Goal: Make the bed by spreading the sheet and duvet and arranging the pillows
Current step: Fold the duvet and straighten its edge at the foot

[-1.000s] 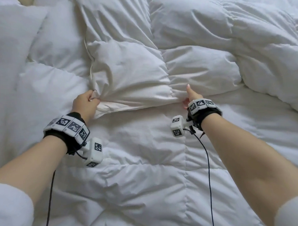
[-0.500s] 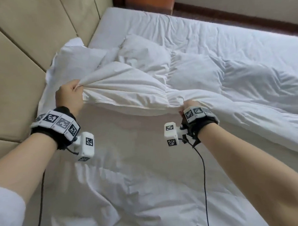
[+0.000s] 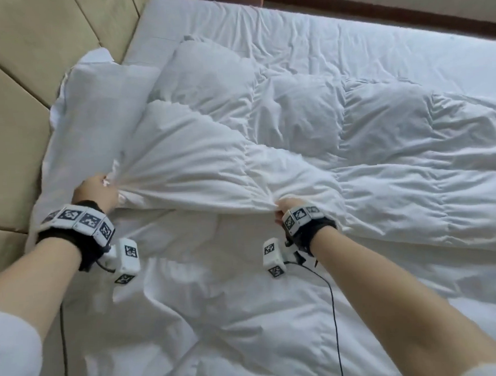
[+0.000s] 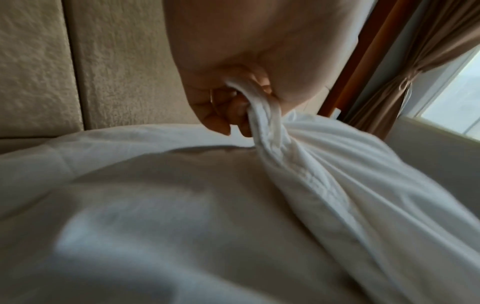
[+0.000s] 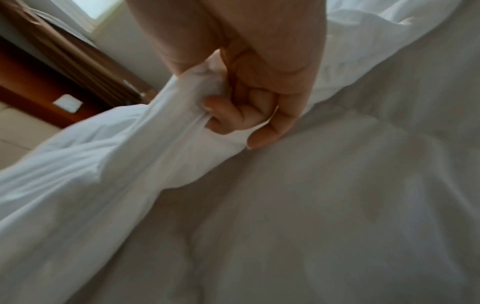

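Observation:
A white quilted duvet (image 3: 310,145) lies folded back over itself across the bed. My left hand (image 3: 95,191) grips a bunched corner of the duvet's edge (image 4: 262,115), fingers curled round the cloth. My right hand (image 3: 287,209) grips the same folded edge further right, with the fabric (image 5: 182,115) gathered in its fist. The edge is lifted slightly between both hands. A white pillow (image 3: 101,109) lies at the head of the bed behind my left hand, partly under the duvet. White sheet (image 3: 291,29) covers the far side of the mattress.
A beige padded headboard (image 3: 23,84) stands along the left. A wooden frame and brown curtain (image 4: 384,82) by a window are beyond the bed. Dark floor trim (image 3: 375,14) runs along the bed's far side. Cables hang from both wrist cameras.
Both hands have pulled the duvet's folded edge up and toward the headboard, and kept their grip. The head view has lifted, so headboard and far bed side show.

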`<state>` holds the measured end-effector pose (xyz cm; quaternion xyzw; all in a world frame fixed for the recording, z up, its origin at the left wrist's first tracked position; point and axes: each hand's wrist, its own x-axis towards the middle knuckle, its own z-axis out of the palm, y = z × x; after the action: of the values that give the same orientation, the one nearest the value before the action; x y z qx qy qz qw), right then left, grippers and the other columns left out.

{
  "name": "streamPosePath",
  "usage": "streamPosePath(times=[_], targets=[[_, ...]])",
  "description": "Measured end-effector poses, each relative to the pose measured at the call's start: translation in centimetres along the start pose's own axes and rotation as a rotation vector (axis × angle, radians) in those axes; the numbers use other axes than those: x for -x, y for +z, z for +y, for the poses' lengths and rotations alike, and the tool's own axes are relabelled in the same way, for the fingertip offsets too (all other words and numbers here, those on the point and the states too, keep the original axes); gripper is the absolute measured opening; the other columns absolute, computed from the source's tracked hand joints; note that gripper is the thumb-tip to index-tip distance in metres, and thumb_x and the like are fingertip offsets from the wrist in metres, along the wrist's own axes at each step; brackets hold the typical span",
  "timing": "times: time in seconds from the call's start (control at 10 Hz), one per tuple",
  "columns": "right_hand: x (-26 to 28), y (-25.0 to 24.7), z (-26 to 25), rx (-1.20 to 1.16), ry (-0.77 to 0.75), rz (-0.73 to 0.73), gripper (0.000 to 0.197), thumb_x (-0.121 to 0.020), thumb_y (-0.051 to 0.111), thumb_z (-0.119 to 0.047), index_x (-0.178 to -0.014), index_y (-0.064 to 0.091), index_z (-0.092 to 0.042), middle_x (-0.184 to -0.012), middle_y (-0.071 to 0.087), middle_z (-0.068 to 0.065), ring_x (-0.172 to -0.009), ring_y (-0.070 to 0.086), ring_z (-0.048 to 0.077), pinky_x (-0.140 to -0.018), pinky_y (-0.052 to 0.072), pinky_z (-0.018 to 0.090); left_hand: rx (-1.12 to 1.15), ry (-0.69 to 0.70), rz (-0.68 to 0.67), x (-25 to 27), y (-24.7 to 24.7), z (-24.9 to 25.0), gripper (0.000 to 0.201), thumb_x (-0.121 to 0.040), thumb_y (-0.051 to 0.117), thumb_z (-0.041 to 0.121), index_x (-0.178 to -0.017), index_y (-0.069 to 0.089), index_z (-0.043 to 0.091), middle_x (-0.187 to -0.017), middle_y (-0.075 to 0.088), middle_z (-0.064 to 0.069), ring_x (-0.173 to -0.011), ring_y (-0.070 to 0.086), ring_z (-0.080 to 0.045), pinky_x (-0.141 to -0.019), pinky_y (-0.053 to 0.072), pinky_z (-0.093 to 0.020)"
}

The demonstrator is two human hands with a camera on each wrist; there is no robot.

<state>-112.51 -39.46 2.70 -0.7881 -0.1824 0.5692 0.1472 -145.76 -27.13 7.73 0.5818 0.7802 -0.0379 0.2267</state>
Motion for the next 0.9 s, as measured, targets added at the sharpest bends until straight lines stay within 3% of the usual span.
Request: streamPosePath(times=[0.1,0.2,0.3,0.4,0.5,0.6,0.7,0.8,0.9], targets=[[0.1,-1.8,-2.4,-0.104,-0.032,0.091,0.018,-0.082,0.051,-0.034,-0.068,0.044,-0.026,-0.079,0.046,-0.009,-0.106,0.054,0.023,-0.101,0.047,0.042,0.041,0.054,0.078,1.1,-2.4,0.6,0.031,-0.094,0.037,0.006,-0.116,0.055,-0.006,-0.127,0.049,-0.037,-0.116,0.046,-0.051,-0.098,0.037,-0.046],[2.6,-2.7,-3.9,-0.339,-0.06,0.132,0.013,-0.083,0.049,-0.032,-0.073,0.044,-0.025,-0.084,0.048,-0.006,-0.105,0.058,0.023,-0.095,0.051,0.04,0.089,0.128,0.109,2.4,-4.1,0.0,0.029,-0.094,0.039,0.01,-0.11,0.058,-0.006,-0.123,0.052,-0.036,-0.112,0.048,-0.051,-0.095,0.039,-0.044],[6.3,-2.7,-4.4,-0.509,-0.055,0.19,0.022,-0.092,0.042,-0.018,-0.071,0.044,-0.02,-0.064,0.055,0.0,-0.058,0.06,0.011,-0.07,0.054,0.03,0.137,0.152,0.141,3.9,-4.7,-1.3,0.027,-0.093,0.042,0.01,-0.109,0.059,-0.003,-0.12,0.054,-0.034,-0.11,0.05,-0.05,-0.093,0.041,-0.044],[5.6,-1.1,-1.9,-0.434,0.016,0.214,0.027,-0.089,0.044,-0.013,-0.062,0.047,-0.011,-0.032,0.048,0.001,-0.032,0.048,0.013,-0.076,0.051,0.039,0.108,0.111,0.101,5.2,-3.3,-4.3,0.025,-0.092,0.043,0.009,-0.108,0.058,-0.002,-0.118,0.055,-0.034,-0.109,0.051,-0.049,-0.092,0.041,-0.044],[7.5,0.7,1.8,-0.334,0.04,0.106,0.028,-0.092,0.046,-0.029,-0.071,0.057,-0.013,-0.065,0.061,0.004,-0.063,0.057,0.015,-0.083,0.054,0.034,0.068,0.023,0.019,6.4,-1.3,-6.8,0.033,-0.093,0.049,0.02,-0.118,0.056,-0.001,-0.125,0.054,-0.031,-0.115,0.049,-0.048,-0.096,0.04,-0.044],[9.2,-0.2,3.9,-0.368,0.059,0.063,0.042,-0.102,0.031,-0.029,-0.122,0.051,0.003,-0.104,0.064,0.014,-0.089,0.061,0.024,-0.072,0.049,0.032,0.093,-0.051,-0.013,6.7,-0.8,-6.1,0.046,-0.089,0.056,0.031,-0.125,0.052,0.002,-0.132,0.05,-0.028,-0.122,0.046,-0.045,-0.101,0.036,-0.045],[10.9,-3.7,6.2,-0.424,-0.002,0.109,0.038,-0.103,0.029,-0.029,-0.109,0.055,-0.003,-0.091,0.06,0.01,-0.077,0.056,0.021,-0.071,0.045,0.029,0.133,-0.068,0.109,8.4,0.1,-2.4,0.055,-0.08,0.065,0.022,-0.125,0.043,-0.001,-0.136,0.04,-0.03,-0.125,0.039,-0.046,-0.105,0.031,-0.05],[13.1,-8.6,8.9,-0.468,-0.029,0.26,0.034,-0.101,0.034,-0.026,-0.075,0.05,-0.009,-0.074,0.056,0.006,-0.056,0.056,0.015,-0.057,0.042,0.026,0.12,0.055,0.274,11.9,1.5,2.6,0.049,-0.079,0.057,0.011,-0.124,0.039,0.0,-0.138,0.033,-0.03,-0.133,0.025,-0.041,-0.111,0.015,-0.058],[15.6,-13.2,12.5,-0.53,-0.043,0.357,0.029,-0.099,0.037,-0.02,-0.077,0.051,-0.008,-0.072,0.054,0.006,-0.057,0.053,0.015,-0.056,0.041,0.025,0.02,0.239,0.248,14.8,2.7,7.4,0.055,-0.076,0.059,0.011,-0.128,0.041,0.006,-0.141,0.031,-0.025,-0.139,0.016,-0.036,-0.114,0.004,-0.057]])
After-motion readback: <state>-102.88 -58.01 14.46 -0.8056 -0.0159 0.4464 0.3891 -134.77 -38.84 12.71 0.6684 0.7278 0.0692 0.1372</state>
